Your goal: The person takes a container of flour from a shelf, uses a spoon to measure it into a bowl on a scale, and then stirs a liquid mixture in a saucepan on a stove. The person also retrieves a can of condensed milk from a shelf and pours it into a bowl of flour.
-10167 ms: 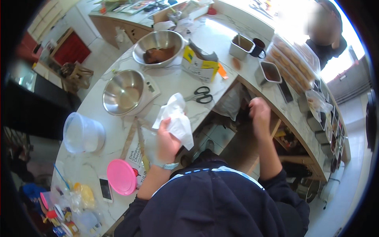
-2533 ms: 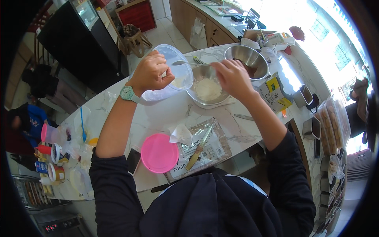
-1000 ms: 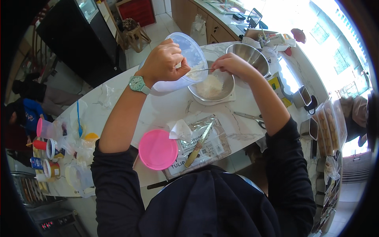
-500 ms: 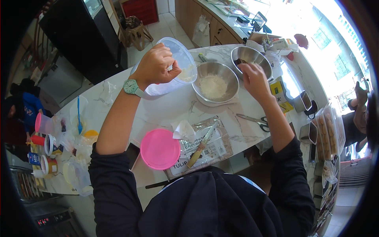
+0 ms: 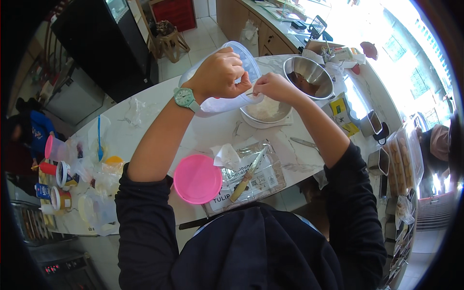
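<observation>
My left hand [image 5: 218,72], with a pale green watch on its wrist, is closed on a translucent plastic tub [image 5: 250,60]. The tub is tilted toward a steel bowl [image 5: 291,107] that holds white powder [image 5: 265,111]. That bowl stands on a white base, partly covered by my arm and the tub. At the tub's mouth is my right hand [image 5: 276,88], its fingers pinched around something thin; its kind is too small to make out. Right of it stands a second steel bowl [image 5: 319,72] with dark brown contents [image 5: 304,84].
Nearest me lie a pink round lid [image 5: 197,180], a wrapped chocolate package [image 5: 268,176] and a knife [image 5: 241,188] on it. Scissors [image 5: 304,142] are partly under my right forearm. A yellow box [image 5: 344,116] and metal tins [image 5: 372,123] stand right; tubs and bags crowd the left.
My right hand has moved left from the second bowl to the tub's mouth. My left hand has carried the tub rightward, over the powder bowl. The brown contents now show more.
</observation>
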A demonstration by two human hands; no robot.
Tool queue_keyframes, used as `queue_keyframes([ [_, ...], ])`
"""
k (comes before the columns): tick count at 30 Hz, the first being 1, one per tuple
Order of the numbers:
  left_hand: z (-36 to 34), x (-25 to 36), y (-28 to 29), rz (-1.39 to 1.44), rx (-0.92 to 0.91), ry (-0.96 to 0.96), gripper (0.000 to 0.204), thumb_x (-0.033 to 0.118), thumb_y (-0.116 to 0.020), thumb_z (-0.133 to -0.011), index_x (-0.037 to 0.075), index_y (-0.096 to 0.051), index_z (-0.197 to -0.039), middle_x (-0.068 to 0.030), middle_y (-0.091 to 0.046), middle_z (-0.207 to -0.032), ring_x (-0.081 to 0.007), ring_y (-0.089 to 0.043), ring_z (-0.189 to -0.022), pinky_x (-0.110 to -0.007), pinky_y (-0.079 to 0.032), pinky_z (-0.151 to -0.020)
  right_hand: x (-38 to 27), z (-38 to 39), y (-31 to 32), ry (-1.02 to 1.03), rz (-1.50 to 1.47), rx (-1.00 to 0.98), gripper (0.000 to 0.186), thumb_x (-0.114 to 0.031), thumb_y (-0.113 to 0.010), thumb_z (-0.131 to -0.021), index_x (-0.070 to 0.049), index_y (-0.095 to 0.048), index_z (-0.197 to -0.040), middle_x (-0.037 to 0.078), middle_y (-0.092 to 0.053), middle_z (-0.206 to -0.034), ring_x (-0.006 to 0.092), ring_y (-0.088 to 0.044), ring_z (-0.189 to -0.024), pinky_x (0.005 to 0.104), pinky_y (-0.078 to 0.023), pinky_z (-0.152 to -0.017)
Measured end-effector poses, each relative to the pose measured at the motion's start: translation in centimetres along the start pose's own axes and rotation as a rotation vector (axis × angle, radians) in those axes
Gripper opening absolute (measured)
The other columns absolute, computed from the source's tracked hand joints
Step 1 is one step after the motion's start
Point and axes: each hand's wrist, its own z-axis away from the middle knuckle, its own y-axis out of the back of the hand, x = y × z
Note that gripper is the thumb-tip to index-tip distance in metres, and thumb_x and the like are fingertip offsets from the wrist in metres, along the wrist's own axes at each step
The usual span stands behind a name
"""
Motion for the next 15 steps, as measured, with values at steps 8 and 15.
queue_keyframes([
  [8,1.8,-0.6,0.4,-0.029,0.016,0.078,0.024,0.006,-0.062,-0.064,0.003,-0.045,-0.047,-0.0103,-0.047,-0.052,-0.0248,-0.049,-0.055,-0.033,-0.047,-0.064,5.1,3.1,4.6,-0.074,-0.347,0.235,0.025,-0.021,-0.057,-0.079,-0.002,-0.070,-0.088,0.007,-0.067,-0.079,0.0141,-0.059,-0.076,0.0263,-0.046,-0.072],
  [15,2.6,-1.0,0.9,-0.050,0.010,0.099,0.026,0.008,-0.060,-0.065,0.003,-0.045,-0.045,-0.0094,-0.043,-0.047,-0.0243,-0.045,-0.050,-0.033,-0.044,-0.061,8.4,5.8,2.1,0.323,0.283,0.592,0.011,-0.009,-0.056,-0.082,0.000,-0.062,-0.085,0.013,-0.062,-0.081,0.0271,-0.060,-0.077,0.0344,-0.048,-0.072],
])
